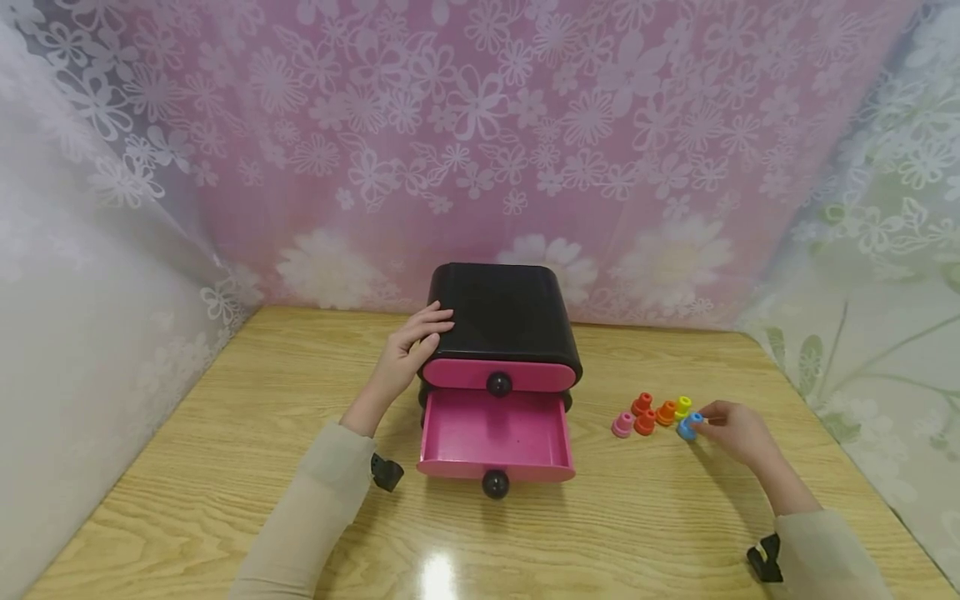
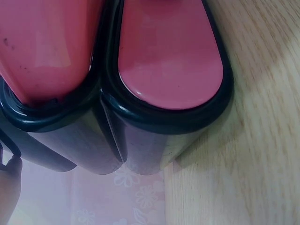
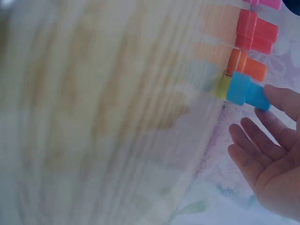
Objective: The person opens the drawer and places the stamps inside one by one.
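A small black drawer cabinet (image 1: 501, 310) with pink drawer fronts stands mid-table. Its top drawer (image 1: 457, 374) is pushed in, while the drawer below (image 1: 491, 429) is pulled out and holds nothing visible. On the cabinet's upper left edge rests my left hand (image 1: 408, 343), fingers extended over the top; only a bit of it shows in the left wrist view. Over to the right, my right hand (image 1: 738, 432) pinches the narrow top of a blue stepped peg (image 3: 245, 89) between thumb and index finger. The other fingers are loosely spread. Whether the peg touches the table is hard to tell.
Beside the blue peg stand a yellow peg (image 1: 682, 406), an orange peg (image 1: 665, 412), two red pegs (image 1: 644, 422) and a pink peg (image 1: 622, 425). The left wrist view shows a lower drawer front (image 2: 173, 56) pushed in. Flowered curtains (image 1: 480, 125) border the wooden table (image 1: 637, 525).
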The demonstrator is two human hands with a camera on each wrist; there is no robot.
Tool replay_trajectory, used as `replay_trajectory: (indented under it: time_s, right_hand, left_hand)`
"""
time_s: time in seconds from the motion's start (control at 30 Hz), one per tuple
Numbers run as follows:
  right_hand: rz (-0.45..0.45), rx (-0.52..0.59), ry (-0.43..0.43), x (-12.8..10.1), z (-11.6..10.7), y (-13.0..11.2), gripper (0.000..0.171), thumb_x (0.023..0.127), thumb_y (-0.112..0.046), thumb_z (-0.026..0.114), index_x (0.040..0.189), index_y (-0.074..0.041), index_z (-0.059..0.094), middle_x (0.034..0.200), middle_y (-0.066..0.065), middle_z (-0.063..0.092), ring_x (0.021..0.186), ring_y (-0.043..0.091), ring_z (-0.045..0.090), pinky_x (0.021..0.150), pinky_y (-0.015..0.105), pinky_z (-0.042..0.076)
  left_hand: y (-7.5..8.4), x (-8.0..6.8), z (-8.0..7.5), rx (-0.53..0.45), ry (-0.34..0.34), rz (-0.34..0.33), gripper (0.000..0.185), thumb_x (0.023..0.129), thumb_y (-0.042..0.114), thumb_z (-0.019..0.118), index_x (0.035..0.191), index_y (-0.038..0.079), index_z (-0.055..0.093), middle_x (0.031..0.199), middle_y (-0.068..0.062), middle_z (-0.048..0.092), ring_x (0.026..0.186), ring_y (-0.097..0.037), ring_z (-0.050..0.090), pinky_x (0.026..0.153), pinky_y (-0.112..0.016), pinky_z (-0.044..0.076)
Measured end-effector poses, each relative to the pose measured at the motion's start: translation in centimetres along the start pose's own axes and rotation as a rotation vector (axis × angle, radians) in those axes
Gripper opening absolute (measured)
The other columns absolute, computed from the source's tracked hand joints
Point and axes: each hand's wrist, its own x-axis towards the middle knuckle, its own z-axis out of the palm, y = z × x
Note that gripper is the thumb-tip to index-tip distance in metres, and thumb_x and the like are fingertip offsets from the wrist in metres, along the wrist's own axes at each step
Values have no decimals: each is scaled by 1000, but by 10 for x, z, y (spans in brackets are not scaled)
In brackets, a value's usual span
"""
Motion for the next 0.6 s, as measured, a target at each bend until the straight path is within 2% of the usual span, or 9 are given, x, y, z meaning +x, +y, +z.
replay_trajectory:
  time_s: [0.4,0.6]
  right_hand:
    - [-14,59,145,-10,-1,-12,36,86,-24,57,98,9,57,90,24,60,80,37,57,60,39,49]
    - [-40,89,227,-16,-4,-27,35,86,-25,58,101,7,58,95,24,60,85,40,56,61,40,50]
  left_hand:
    - [-1,0,0,2,2,17,27,82,-16,41,106,-18,53,120,-32,44,125,-39,24,102,-48,20]
    - [-1,-1,0,4,-1,10,28,82,-16,40,107,-18,53,121,-32,44,126,-39,24,102,-48,19]
